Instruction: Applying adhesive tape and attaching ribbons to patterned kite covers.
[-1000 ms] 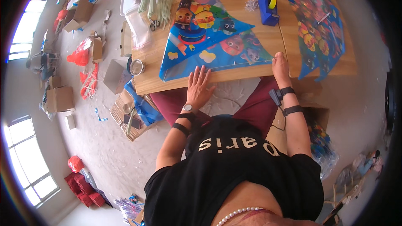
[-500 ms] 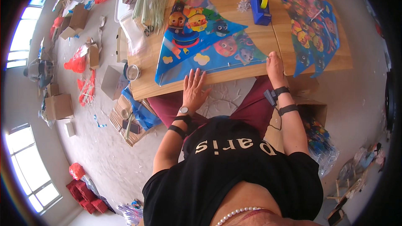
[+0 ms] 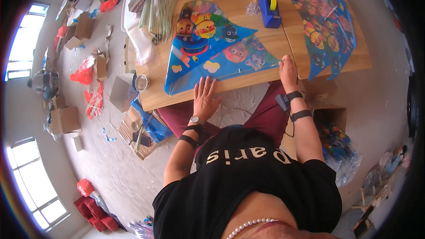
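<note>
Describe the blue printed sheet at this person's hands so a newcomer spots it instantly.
On the wooden table, look along the near edge, right of the pale sticks. The blue sheet lies there, cartoon-printed. Unlike the similar printed sheets farther right, it has the left hand resting on it.

The left hand (image 3: 206,100) lies flat at the edge of a blue picture sheet (image 3: 217,55). The right hand (image 3: 288,71) pinches its corner.

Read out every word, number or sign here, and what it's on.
Black T-shirt: large pale upside-down lettering, which I won't copy out.
Blue cartoon-printed sheet: no lettering I can make out.
Wristwatch: dial too small to read.
Blue tape dispenser: any marking too small to read.
</note>
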The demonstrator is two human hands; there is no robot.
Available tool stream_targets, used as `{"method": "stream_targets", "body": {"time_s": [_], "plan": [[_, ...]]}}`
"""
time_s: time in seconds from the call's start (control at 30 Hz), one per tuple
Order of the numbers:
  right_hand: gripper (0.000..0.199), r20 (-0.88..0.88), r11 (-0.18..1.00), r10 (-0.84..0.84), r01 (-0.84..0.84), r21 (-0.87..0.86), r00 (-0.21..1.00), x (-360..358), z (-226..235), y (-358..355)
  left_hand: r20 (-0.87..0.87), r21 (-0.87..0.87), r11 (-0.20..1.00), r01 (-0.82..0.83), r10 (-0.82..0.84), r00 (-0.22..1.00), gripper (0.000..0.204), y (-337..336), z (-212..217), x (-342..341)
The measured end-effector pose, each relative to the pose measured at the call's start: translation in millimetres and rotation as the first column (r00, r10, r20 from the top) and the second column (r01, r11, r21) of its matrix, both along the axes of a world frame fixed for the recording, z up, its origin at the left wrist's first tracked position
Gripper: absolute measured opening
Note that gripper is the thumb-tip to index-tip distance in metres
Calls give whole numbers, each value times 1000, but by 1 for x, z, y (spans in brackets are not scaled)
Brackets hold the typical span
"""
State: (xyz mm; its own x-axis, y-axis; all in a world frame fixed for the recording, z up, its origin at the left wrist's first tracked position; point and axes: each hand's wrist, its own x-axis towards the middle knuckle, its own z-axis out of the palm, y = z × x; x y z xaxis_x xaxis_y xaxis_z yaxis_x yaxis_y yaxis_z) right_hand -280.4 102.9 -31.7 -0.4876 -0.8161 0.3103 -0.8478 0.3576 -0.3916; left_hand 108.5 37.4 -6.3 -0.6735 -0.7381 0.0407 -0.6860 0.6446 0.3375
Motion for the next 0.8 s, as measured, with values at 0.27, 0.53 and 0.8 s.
{"method": "stream_targets", "body": {"time_s": [0.27,0.53,0.8], "plan": [[25,74,996,-62,66,-60,995,-3,-16,2,-2,7,1000,5,-5,1000,79,1,-1,-1],[26,135,988,-91,107,-115,987,2,-13,8,9,-27,1000,8,-8,1000,80,2,-2,0],[22,0,963,84,-81,-257,996,15,20,14,64,-27,999,36,-34,997,77,-1,6,-3]]}}
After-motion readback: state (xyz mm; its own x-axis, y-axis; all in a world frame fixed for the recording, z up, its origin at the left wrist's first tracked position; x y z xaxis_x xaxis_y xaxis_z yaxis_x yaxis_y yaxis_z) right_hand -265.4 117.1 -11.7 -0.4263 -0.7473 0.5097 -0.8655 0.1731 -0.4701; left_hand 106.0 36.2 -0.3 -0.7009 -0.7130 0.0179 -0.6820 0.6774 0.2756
